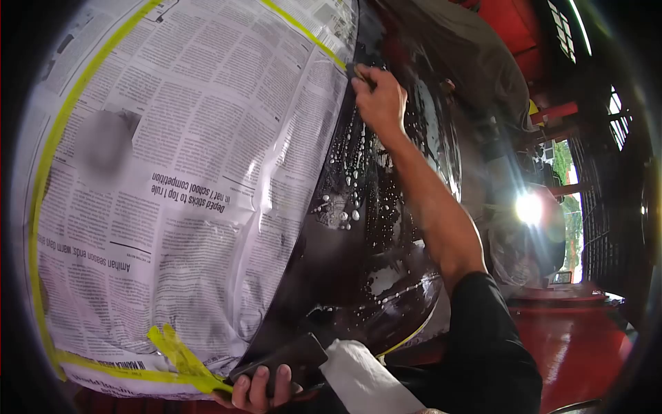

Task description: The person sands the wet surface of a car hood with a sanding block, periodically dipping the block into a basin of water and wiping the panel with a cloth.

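Note:
A dark, wet car body panel (365, 255) has beads of water and whitish wet patches on it. Against its upper part, beside the newspaper's edge, my right hand (383, 100) is closed on a small dark pad (360, 72), partly hidden by the fingers. At the bottom, my left hand (263, 390) has its fingers curled against a dark, smooth, flat-sided thing (286, 359) whose kind I cannot make out. A crumpled white cloth or paper (362, 376) lies just to its right.
Newspaper sheets (200, 145) cover the left side, edged with yellow-green masking tape (58, 138); a loose tape end (172, 348) sticks up near my left hand. A grey cover (476, 55) drapes at upper right. Beyond are a bright lamp (529, 207) and a red surface (572, 345).

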Available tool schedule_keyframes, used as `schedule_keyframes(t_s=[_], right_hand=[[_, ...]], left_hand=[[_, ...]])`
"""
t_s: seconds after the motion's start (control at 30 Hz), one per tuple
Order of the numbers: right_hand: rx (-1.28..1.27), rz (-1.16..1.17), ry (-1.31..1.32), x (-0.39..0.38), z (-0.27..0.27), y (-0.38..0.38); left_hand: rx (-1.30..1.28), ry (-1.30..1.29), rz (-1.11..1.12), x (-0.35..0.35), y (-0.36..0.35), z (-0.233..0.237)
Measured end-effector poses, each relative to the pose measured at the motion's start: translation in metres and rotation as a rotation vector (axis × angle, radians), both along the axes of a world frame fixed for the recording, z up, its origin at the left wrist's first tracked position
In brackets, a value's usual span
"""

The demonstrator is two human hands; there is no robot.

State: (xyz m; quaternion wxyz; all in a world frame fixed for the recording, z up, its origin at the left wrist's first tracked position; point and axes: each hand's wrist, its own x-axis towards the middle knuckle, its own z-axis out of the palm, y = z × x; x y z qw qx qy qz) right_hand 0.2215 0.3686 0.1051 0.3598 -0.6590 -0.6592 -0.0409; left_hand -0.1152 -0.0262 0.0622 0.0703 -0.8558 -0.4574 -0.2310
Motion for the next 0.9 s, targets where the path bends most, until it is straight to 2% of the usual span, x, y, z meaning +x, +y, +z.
schedule_keyframes(t_s=[0.1, 0.2, 0.27, 0.33, 0.43, 0.47, 0.5, 0.53, 0.57, 0.63, 0.67, 0.73, 0.8, 0.83, 0.87, 0.9], right_hand=[[0.160, 0.203, -0.146, -0.016, -0.016, -0.075], [0.140, 0.324, -0.092, -0.026, -0.015, -0.107], [-0.110, 0.143, 0.038, -0.017, 0.007, -0.051], [0.048, 0.067, -0.019, 0.012, -0.003, 0.018], [-0.019, 0.097, 0.040, -0.002, 0.002, -0.018], [-0.027, 0.138, -0.024, -0.012, 0.001, -0.050], [0.118, 0.226, -0.065, -0.015, -0.017, -0.079], [0.078, 0.248, -0.025, -0.020, -0.018, -0.099], [0.045, 0.279, 0.014, -0.022, -0.017, -0.107], [0.045, 0.215, 0.000, -0.006, -0.015, -0.060], [0.038, 0.143, -0.026, 0.002, -0.014, -0.041], [0.044, 0.119, 0.002, 0.001, -0.013, -0.030], [0.061, 0.113, 0.008, -0.006, -0.016, -0.052], [0.110, 0.168, -0.046, -0.017, -0.016, -0.078], [0.080, 0.208, -0.019, -0.026, -0.017, -0.104], [0.048, 0.251, 0.008, -0.031, -0.015, -0.119]], left_hand=[[0.008, 0.053, -0.027, -0.002, 0.011, 0.000], [0.103, 0.053, -0.114, -0.006, 0.003, -0.032], [0.127, 0.047, -0.176, -0.010, 0.001, -0.036], [0.113, 0.037, -0.219, -0.009, 0.005, -0.035], [0.327, -0.039, -0.152, 0.002, 0.021, -0.020], [0.108, -0.048, -0.017, 0.007, 0.018, 0.003], [-0.127, -0.050, 0.114, 0.007, 0.015, 0.017], [-0.130, -0.046, 0.110, 0.007, 0.017, 0.017], [-0.073, -0.051, 0.113, 0.010, 0.018, 0.015], [-0.013, -0.041, 0.113, 0.005, 0.013, 0.000], [0.048, 0.002, -0.048, -0.010, 0.008, -0.019], [0.108, 0.041, -0.215, -0.017, 0.011, -0.027], [0.325, 0.206, -0.222, -0.023, 0.022, -0.028], [0.332, 0.202, -0.223, -0.018, 0.023, -0.016], [0.105, 0.081, -0.053, -0.004, 0.011, -0.001], [-0.017, 0.023, 0.028, -0.002, 0.008, 0.003]])
